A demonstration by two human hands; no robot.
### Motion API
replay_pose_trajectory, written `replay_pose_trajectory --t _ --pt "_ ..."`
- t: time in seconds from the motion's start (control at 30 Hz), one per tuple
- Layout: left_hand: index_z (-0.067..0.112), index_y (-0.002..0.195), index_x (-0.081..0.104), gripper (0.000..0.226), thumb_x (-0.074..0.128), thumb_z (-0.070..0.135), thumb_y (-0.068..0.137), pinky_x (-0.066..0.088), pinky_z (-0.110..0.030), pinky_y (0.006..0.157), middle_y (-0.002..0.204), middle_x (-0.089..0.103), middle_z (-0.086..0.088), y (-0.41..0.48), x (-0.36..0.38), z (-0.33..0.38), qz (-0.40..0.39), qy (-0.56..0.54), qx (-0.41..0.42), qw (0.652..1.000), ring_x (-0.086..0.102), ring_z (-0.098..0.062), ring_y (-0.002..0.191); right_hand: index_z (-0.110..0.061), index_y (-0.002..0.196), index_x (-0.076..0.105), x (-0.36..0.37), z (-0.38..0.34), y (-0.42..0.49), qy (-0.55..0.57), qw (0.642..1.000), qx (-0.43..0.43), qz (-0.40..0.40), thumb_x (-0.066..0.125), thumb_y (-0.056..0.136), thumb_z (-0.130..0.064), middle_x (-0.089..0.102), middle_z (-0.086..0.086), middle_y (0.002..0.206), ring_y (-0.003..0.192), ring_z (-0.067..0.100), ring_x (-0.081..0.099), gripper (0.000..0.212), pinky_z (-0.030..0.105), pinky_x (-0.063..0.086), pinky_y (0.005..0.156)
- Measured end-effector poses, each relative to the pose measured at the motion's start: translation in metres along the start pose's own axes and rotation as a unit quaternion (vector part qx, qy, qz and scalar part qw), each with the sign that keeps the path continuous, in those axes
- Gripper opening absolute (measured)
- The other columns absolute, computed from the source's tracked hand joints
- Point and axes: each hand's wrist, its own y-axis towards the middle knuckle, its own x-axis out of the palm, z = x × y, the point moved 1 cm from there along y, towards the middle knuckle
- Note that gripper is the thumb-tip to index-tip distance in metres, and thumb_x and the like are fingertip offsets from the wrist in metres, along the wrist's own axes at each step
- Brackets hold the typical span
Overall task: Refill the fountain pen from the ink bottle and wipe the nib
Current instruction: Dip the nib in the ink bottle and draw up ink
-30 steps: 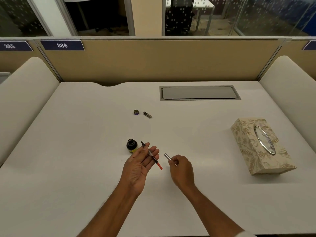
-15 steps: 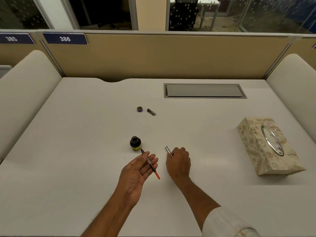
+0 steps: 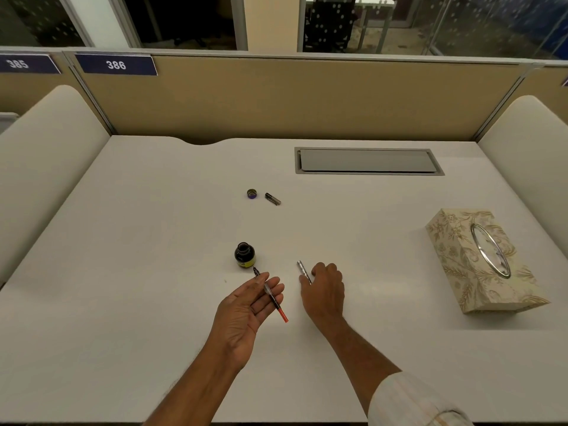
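So, my L hand point(image 3: 246, 305) lies palm up, fingers nearly straight, w/ the pen point(image 3: 270, 295) resting across them. Its nib end is just beside the open ink bottle point(image 3: 244, 255), orange end toward me. My R hand point(image 3: 324, 290) curls its fingers on the silver barrel point(image 3: 302, 271), low over the bench point(image 3: 153, 272). Bottle cap point(image 3: 252, 194) & pen cap point(image 3: 272, 198) sit farther back, tissue box point(image 3: 479, 259) far R.

Left forearm point(image 3: 196, 373) bare; right arm wears pale cream sleeve point(image 3: 412, 401), faint vertical stripes, pushed above wrist.
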Motion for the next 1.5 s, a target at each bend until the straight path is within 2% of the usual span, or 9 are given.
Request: replay_pose_trajectory --t 0.33,0.57,0.77,0.87,1.03,1.13,1.27,1.37,1.5 --pt "-0.005 0.115 0.068 0.026 0.064 0.007 0.092 0.062 -0.041 0.084 0.109 0.075 -0.024 0.0 -0.001 -0.001 0.001 -0.012 -0.004 1.0 0.074 -0.036 0.1 -0.012 0.094 0.061 -0.001 0.0 -0.002 0.011 1.0 -0.005 0.0 0.071 0.085 -0.037 0.06 0.008 0.095 0.088 0.027 0.058 0.028 0.042 0.052 0.074" --pt "-0.005 0.115 0.068 0.027 0.064 0.007 0.092 0.062 -0.041 0.083 0.109 0.075 -0.025 0.0 -0.005 -0.002 0.003 -0.016 -0.005 1.0 0.074 -0.036 0.099 -0.012 0.107 0.061 -0.004 -0.001 -0.003 0.001 1.0 -0.008 -0.01 0.07 0.085 -0.039 0.06 0.008 0.103 0.094 0.028 0.058 0.036 0.041 0.051 0.079" --pt "-0.004 0.115 0.068 0.026 0.064 0.007 0.092 0.062 -0.041 0.083 0.11 0.075 -0.024 0.0 -0.008 -0.001 0.002 -0.016 -0.007 1.0 0.074 -0.036 0.099 -0.012 0.12 0.061 -0.004 -0.001 -0.013 -0.041 0.997 -0.061 0.02 0.076 0.081 -0.038 0.061 0.01 0.108 0.096 0.028 0.058 0.05 0.04 0.051 0.076" --pt "-0.004 0.115 0.068 0.027 0.065 0.008 0.092 0.063 -0.04 0.081 0.109 0.075 -0.024 -0.001 -0.009 -0.001 0.0 -0.018 -0.009 1.0 0.074 -0.036 0.099 -0.014 0.126 0.059 -0.003 0.002 -0.021 -0.076 0.992 -0.094 0.036 0.073 0.082 -0.039 0.059 0.011 0.122 0.111 0.03 0.056 0.053 0.043 0.049 0.085" --pt "-0.004 0.116 0.068 0.026 0.065 0.008 0.093 0.063 -0.04 0.081 0.109 0.075 -0.024 -0.004 -0.012 0.002 -0.004 -0.022 -0.01 1.0 0.075 -0.035 0.098 -0.016 0.134 0.053 -0.004 0.006 -0.034 -0.11 0.985 -0.128 0.025 0.064 0.089 -0.04 0.051 0.014 0.143 0.136 0.035 0.043 0.052 0.052 0.038 0.109" --pt "-0.004 0.116 0.068 0.026 0.064 0.008 0.093 0.063 -0.041 0.082 0.109 0.075 -0.024 -0.008 -0.015 0.005 -0.009 -0.026 -0.013 1.0 0.075 -0.035 0.097 -0.014 0.139 0.051 -0.008 0.008 -0.042 -0.106 0.984 -0.143 0.013 0.059 0.093 -0.041 0.046 0.016 0.151 0.144 0.037 0.037 0.055 0.054 0.032 0.116" --pt "-0.005 0.115 0.068 0.025 0.064 0.007 0.093 0.062 -0.042 0.082 0.108 0.075 -0.025 -0.01 -0.02 0.01 -0.016 -0.033 -0.019 0.999 0.075 -0.036 0.097 -0.017 0.146 0.045 -0.018 0.006 -0.054 -0.062 0.99 -0.123 -0.028 0.051 0.097 -0.045 0.037 0.012 0.159 0.15 0.032 0.027 0.057 0.049 0.023 0.121" --pt "-0.006 0.115 0.068 0.025 0.064 0.005 0.093 0.063 -0.041 0.08 0.108 0.074 -0.026 -0.01 -0.023 0.015 -0.024 -0.041 -0.026 0.999 0.075 -0.036 0.097 -0.019 0.141 0.049 -0.034 -0.002 -0.066 0.013 0.992 -0.122 -0.031 0.054 0.098 -0.044 0.045 0.005 0.152 0.145 0.025 0.035 0.05 0.038 0.028 0.117" --pt "-0.005 0.116 0.068 0.025 0.063 0.007 0.095 0.062 -0.042 0.084 0.11 0.074 -0.026 -0.009 -0.022 0.023 -0.044 -0.038 -0.034 0.998 0.074 -0.036 0.101 -0.028 0.111 0.065 -0.068 -0.032 -0.088 0.201 0.978 -0.049 -0.033 0.064 0.094 -0.038 0.067 -0.015 0.113 0.109 0.005 0.062 0.02 0.023 0.05 0.092"
